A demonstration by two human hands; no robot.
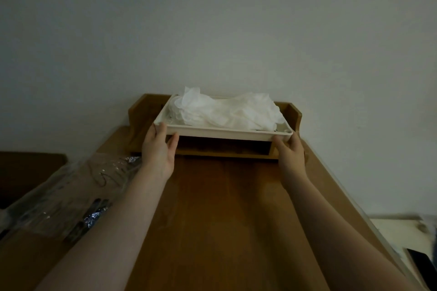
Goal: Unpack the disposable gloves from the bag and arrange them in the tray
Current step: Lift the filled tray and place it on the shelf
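Tray of gloves held at both ends above the small wooden shelf at the back of the table.

The table [224, 208] carries a wooden shelf [292, 113] against the wall; the empty-looking clear bag [71, 196] lies at the left. The cream tray [222, 133] is kept level, probably to set it there without spilling. The white disposable gloves [227, 111] are heaped inside it. The left hand [159, 149] and right hand [290, 151] each have a grip clasped on a tray end.
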